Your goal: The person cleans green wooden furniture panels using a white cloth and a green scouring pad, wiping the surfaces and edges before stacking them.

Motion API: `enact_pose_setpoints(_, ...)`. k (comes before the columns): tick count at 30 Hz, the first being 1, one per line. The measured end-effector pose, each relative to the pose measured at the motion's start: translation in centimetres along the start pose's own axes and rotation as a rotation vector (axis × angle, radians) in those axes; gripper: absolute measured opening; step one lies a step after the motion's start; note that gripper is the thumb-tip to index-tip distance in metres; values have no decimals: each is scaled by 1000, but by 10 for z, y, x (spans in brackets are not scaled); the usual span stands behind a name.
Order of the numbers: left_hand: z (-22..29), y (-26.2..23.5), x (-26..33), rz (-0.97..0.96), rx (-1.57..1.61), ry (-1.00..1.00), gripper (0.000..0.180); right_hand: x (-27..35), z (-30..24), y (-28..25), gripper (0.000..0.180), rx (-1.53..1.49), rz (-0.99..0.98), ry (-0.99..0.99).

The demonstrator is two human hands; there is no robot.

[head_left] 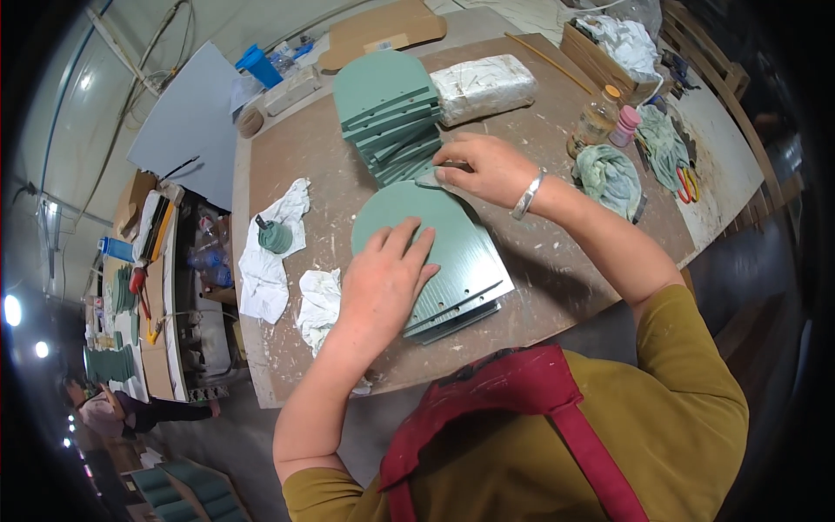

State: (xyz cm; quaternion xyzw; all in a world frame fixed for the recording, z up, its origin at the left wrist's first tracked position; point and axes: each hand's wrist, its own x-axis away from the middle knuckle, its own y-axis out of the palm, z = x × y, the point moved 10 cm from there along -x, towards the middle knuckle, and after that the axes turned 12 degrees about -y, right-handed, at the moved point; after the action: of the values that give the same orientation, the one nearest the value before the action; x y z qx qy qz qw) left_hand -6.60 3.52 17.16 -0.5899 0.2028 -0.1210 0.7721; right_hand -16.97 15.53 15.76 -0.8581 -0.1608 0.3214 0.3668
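Note:
A green, round-ended panel with small holes along its straight edge lies on at least one similar panel in front of me. My left hand rests flat on its face, fingers stretched out. At its far right rim, my right hand has thumb and fingers pinched together. A small thin greyish piece shows at those fingertips, touching the rim; its kind I cannot make out. Just beyond stands a leaning stack of several matching green panels, close to the right fingers.
A wrapped white block lies beside the stack. To the right are a glass jar, a pink-capped bottle, cloths and orange-handled pliers. White paper with a small green-stained pot lies left. Another person is far left.

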Motion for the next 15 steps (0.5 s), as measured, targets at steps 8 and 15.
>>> enact_pose_setpoints(8, -1, -3, 0, 2, -21, 48, 39, 74, -46, -24, 22, 83, 90, 52)
enact_pose_setpoints(15, -6, 0, 4, -10, 11, 137, 41, 131, -98, -37, 22, 104, -40, 100)
